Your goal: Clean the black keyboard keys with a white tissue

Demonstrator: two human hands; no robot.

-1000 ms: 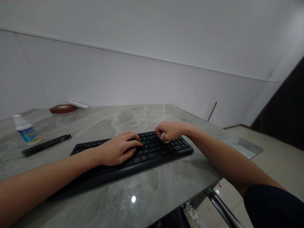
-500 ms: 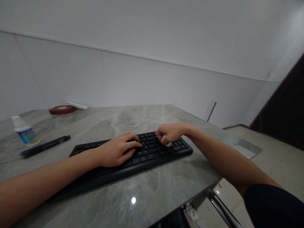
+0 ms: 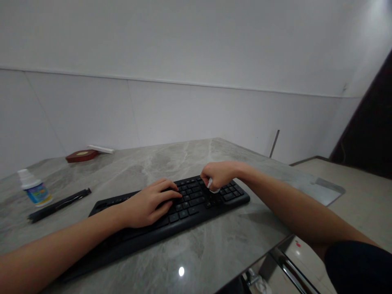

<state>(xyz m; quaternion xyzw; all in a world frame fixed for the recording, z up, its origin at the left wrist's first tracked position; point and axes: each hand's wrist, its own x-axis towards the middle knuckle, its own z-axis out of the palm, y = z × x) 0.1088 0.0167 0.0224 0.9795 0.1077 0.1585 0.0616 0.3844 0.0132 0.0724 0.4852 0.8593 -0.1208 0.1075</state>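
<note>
A black keyboard (image 3: pixel 183 218) lies at a slant on the grey marbled tabletop. My left hand (image 3: pixel 153 203) rests on its middle keys, fingers stretched and a little apart, holding nothing. Toward the keyboard's right end, my right hand (image 3: pixel 219 174) is closed around a small white wipe (image 3: pixel 211 185). Only a bit of the wipe shows below the curled fingers, at the keys beside the number pad. My left forearm hides much of the keyboard's left part.
At the left stand a white spray bottle (image 3: pixel 36 190) with a blue label and, beside it, a slim black brush-like tool (image 3: pixel 59 205). A dark red box (image 3: pixel 81 155) and a white strip (image 3: pixel 101 149) lie near the wall. The tabletop's edge (image 3: pixel 254 263) runs at lower right.
The camera view has tilted, so the tabletop things sit lower in the picture. Both hands remain at nearly the same places on the keyboard, the right still closed on the wipe.
</note>
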